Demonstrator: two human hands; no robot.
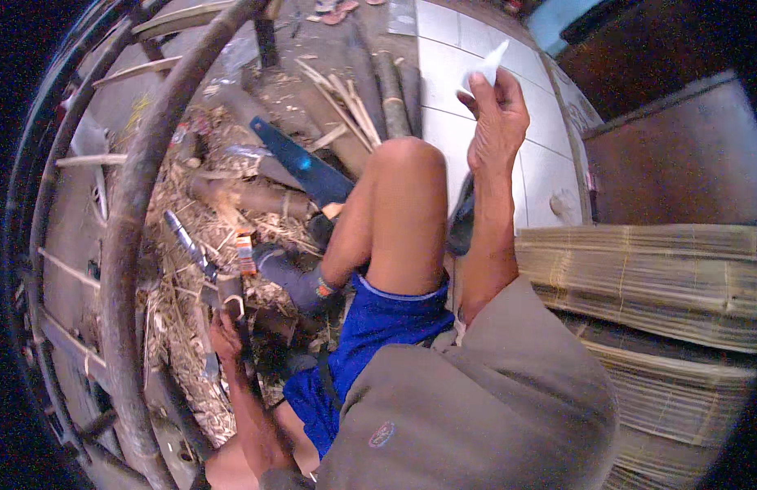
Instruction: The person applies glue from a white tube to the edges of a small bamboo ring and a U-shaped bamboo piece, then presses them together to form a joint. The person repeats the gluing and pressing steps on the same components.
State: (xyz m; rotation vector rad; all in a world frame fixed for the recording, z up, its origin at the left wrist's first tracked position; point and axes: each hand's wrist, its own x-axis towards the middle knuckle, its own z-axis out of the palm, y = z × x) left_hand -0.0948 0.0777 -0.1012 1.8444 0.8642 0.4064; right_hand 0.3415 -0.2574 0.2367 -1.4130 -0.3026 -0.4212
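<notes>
Raised above the white tiles, my right hand pinches a thin white scrap, paper or plastic, between thumb and fingers. Low on the left, my left hand is closed against a dark bamboo pole with a pale cut mark near its top; its fingers show only partly. Just beyond that pole lie a small orange-and-white box and a silver tool with a dark end. A handsaw with a dark blue blade rests on bamboo pieces, its wooden handle toward my shin.
A bamboo frame rises along my left. Shavings and cut bamboo litter the ground about my foot. Poles lie beyond my knee, beside white floor tiles. Stacked slatted bamboo panels stand at my right.
</notes>
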